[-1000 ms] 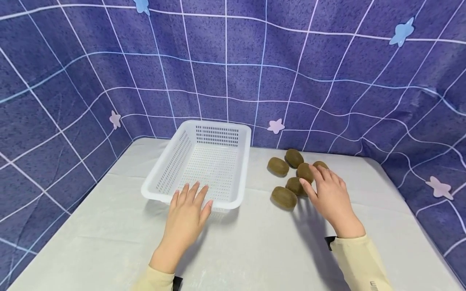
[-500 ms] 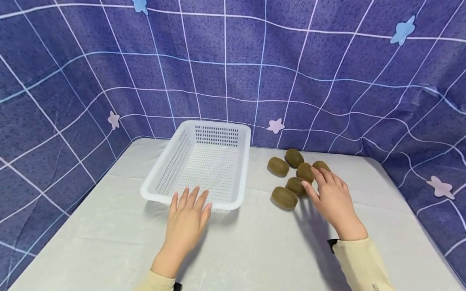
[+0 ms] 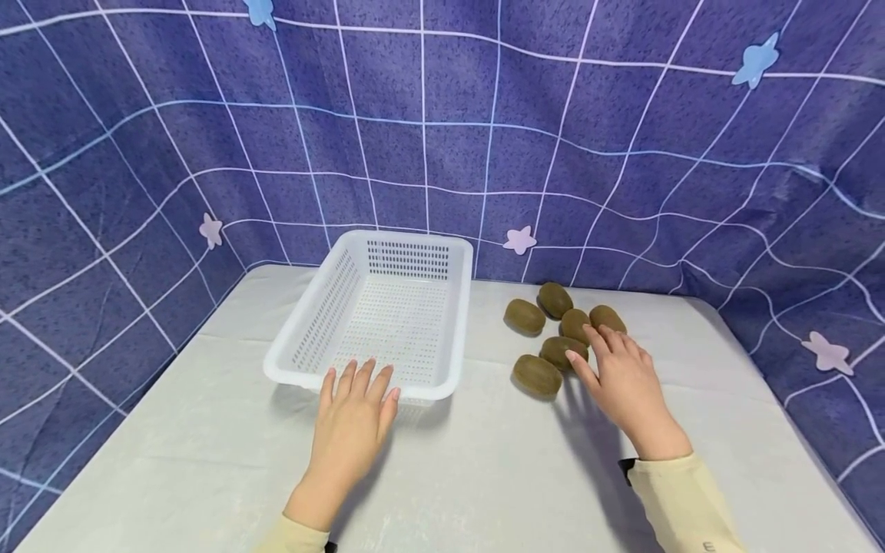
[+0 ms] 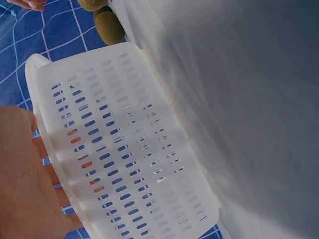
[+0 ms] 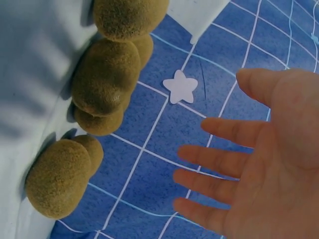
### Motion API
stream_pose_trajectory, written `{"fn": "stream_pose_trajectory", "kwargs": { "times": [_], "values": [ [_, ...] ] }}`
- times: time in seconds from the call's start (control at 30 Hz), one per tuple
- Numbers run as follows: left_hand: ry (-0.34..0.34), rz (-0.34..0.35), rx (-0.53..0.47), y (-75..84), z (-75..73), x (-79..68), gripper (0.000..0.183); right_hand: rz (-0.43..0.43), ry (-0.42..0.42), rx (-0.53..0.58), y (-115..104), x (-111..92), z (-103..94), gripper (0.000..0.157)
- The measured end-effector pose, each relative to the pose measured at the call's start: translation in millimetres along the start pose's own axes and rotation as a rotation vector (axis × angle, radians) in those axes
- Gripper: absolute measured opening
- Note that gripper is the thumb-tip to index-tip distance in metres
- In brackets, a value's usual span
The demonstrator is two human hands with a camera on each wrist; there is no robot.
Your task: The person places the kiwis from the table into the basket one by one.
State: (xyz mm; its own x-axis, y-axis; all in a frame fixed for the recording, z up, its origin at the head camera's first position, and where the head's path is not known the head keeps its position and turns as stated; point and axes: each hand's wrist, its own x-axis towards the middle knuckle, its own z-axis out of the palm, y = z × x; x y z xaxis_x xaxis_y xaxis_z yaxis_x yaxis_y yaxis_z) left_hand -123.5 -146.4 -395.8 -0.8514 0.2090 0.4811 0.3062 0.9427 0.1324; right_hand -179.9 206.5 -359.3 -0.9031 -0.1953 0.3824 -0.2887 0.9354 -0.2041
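Observation:
Several brown fuzzy kiwifruits [image 3: 536, 376] lie in a loose cluster on the right part of the white-covered table. Over the near right side of that cluster hovers my right hand [image 3: 625, 384], fingers spread and holding nothing; the right wrist view shows a gap between its fingertips and the kiwifruits [image 5: 59, 178]. A white plastic basket [image 3: 459, 338] with slotted walls stands left of the fruit, with nothing in it. My left hand [image 3: 353, 430] is at the basket's near rim, fingers extended over it; whether they touch the rim I cannot tell.
White cloth [image 3: 442, 476] covers the table. A blue-purple curtain [image 3: 470, 153] with a grid pattern and stars hangs right behind the table and along both sides. The basket's far end stands close to the curtain.
My right hand has drawn back slightly toward me, uncovering more of the rightmost kiwifruit. The left hand stays almost in place by the basket. The kiwifruits and basket have not moved.

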Motion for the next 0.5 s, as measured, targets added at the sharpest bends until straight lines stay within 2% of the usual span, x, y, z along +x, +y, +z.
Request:
{"fn": "stream_pose_trajectory", "kwargs": {
  "times": [0.5],
  "values": [
    [-0.001, -0.005, 0.015, -0.2, 3.9, 0.3, 0.045, -0.102, -0.076, 0.103, -4, 2, 19.3, 0.051]
  ]
}}
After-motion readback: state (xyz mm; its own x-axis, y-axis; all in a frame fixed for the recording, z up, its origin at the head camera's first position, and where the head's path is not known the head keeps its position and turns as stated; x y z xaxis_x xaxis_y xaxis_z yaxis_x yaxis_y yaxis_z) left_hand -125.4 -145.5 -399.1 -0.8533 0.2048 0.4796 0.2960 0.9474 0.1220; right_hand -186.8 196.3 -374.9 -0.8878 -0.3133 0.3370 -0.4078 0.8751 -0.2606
